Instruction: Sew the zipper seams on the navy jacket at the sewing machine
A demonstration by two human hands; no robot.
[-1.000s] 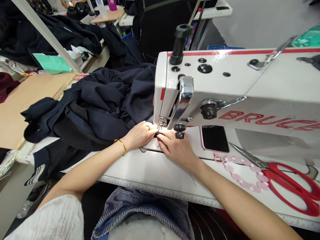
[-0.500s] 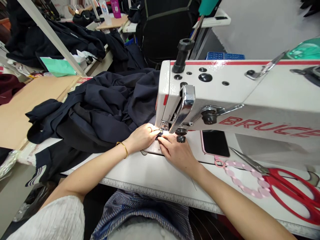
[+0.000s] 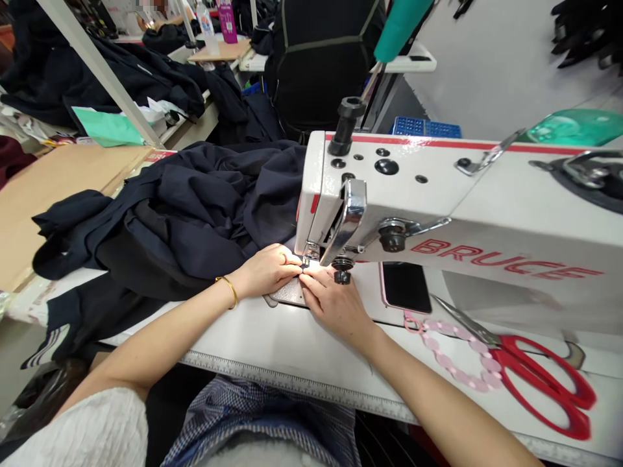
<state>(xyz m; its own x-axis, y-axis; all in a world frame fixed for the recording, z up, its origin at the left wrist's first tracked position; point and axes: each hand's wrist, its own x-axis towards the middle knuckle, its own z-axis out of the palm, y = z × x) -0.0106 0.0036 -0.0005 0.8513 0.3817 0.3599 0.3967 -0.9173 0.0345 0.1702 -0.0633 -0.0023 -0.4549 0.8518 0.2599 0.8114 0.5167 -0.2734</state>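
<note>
A white sewing machine [image 3: 452, 207] stands over the table, its lamp lighting the needle area. My left hand [image 3: 268, 269] is closed at the left of the presser foot, its fingertips on a small piece of dark fabric [image 3: 305, 263]. From the right, my right hand [image 3: 335, 303] presses its fingertips to the near edge of the same piece, beside the metal needle plate [image 3: 291, 293]. Most of the piece is hidden by the fingers and the foot. A large heap of dark navy fabric [image 3: 195, 201] lies left of the machine, behind my left forearm.
Right of my right hand lie a phone [image 3: 405, 287], a pink bead strap [image 3: 460, 370] and red-handled scissors [image 3: 540, 376]. A measuring tape [image 3: 292, 384] runs along the table's front edge. Behind stand a black chair [image 3: 326, 65] and a water bottle [image 3: 206, 29].
The whole view has shifted, so the machine and hands appear a little further left and lower. Both hands keep nearly the same place at the needle.
</note>
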